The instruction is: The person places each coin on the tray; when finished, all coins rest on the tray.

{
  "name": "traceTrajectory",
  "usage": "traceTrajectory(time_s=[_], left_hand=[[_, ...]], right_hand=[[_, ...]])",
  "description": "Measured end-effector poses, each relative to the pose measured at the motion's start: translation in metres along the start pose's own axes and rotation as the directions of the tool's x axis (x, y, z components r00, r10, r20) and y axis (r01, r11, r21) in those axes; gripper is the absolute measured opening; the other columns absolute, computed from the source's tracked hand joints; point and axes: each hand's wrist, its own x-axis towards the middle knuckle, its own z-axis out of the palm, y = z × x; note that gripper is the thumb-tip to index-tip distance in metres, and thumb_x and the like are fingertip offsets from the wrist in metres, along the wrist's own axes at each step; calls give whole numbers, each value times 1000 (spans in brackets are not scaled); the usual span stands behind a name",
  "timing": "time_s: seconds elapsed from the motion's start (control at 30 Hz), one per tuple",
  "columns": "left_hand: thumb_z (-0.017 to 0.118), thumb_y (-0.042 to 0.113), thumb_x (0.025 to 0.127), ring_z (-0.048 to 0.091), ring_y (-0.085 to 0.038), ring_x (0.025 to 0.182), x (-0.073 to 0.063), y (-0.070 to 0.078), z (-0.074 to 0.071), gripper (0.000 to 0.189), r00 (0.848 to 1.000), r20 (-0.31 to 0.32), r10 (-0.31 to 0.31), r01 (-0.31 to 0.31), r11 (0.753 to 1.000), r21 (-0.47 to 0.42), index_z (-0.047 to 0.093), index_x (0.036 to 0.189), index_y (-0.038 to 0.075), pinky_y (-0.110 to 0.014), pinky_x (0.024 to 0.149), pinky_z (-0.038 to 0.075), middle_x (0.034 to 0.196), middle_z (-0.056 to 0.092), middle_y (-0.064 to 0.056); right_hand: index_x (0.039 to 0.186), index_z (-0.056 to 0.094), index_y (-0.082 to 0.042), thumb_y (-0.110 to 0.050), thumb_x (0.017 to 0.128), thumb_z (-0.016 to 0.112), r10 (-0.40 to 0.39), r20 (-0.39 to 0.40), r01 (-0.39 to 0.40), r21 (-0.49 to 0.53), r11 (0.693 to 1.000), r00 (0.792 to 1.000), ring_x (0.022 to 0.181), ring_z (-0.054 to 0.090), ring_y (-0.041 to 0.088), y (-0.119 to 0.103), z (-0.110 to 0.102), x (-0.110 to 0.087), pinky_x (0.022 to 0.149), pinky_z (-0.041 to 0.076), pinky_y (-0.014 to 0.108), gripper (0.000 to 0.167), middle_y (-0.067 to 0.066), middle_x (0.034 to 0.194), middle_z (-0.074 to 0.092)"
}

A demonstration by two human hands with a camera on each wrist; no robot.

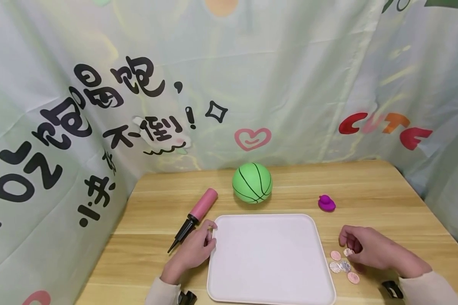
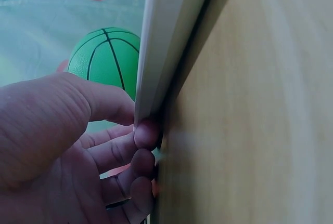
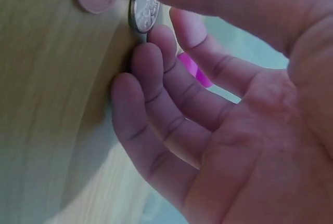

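Pink and black: a hand pump (image 1: 204, 204) lies aslant on the wooden table (image 1: 145, 271), left of the white tray (image 1: 267, 258), its nozzle angled back towards me. Next, my left hand (image 1: 195, 249), at the tray's left edge, thumb and a finger pinching the rim, the other fingers bent beneath. Behind the tray, near its far edge: green ball (image 1: 252, 183), black basketball seams. Printed curtain (image 1: 290, 84) hangs farther back. Beyond the tray's far right corner, a small purple toy (image 1: 326, 204). Right of the tray, just beside it, a cluster of coins (image 1: 334, 267), some pinkish, some silvery. Last, right of the tray, my right hand (image 1: 374, 248), fingers loosely bent, thumb tip against one silvery coin (image 1: 348, 252); whether it grips that coin, I cannot tell.
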Motion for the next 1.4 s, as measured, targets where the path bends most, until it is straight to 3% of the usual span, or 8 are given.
traceTrajectory(time_s=[0.27,0.43,0.57,0.8,1.07,1.3,1.4], left_hand=[[67,4,102,44,3,64,1,5,-1,29,996,37,-83,83,996,15,59,130,4,-21,65,43,74,53,10],[67,4,102,44,3,64,2,5,0,28,995,37,-96,95,995,30,60,130,5,-20,65,42,74,52,9],[67,5,102,44,3,64,2,5,1,28,995,43,-91,91,996,19,59,130,5,-21,65,42,74,52,10],[66,5,101,42,4,63,0,0,1,29,1000,8,-8,8,1000,13,58,128,3,-21,61,42,74,51,11],[67,6,103,45,2,64,2,5,0,29,992,41,-117,116,993,34,59,131,6,-21,65,42,74,53,10],[66,5,102,44,3,64,3,4,0,28,993,30,-110,109,993,45,59,130,7,-20,64,43,74,52,11],[66,6,102,44,3,63,2,1,2,28,995,28,-97,96,995,29,59,130,7,-20,64,43,74,52,11]], right_hand=[[98,60,-12,2,81,81,13,26,-14,20,1000,1000,69,45,-4,-3,0,1,61,40,22,31,-6,78,53],[99,61,-10,1,83,78,44,55,-46,45,998,998,66,48,-3,-2,-1,2,61,43,23,26,-5,77,54],[100,62,-10,-2,81,84,57,20,-57,1,998,998,72,45,-3,0,0,1,63,42,23,30,-4,82,55],[103,62,-9,1,84,82,63,33,-64,45,997,997,75,48,-3,-2,-1,3,64,45,23,29,-1,87,57],[104,61,-10,5,86,80,56,30,-56,10,998,998,74,46,-2,-9,-1,3,64,43,23,29,-2,85,56],[104,60,-11,11,86,73,69,19,-69,21,997,997,65,48,0,-15,3,1,59,43,24,31,-2,79,52],[101,58,-11,11,87,73,86,27,-87,49,995,996,69,48,0,-17,4,1,60,45,23,30,-1,81,53]])
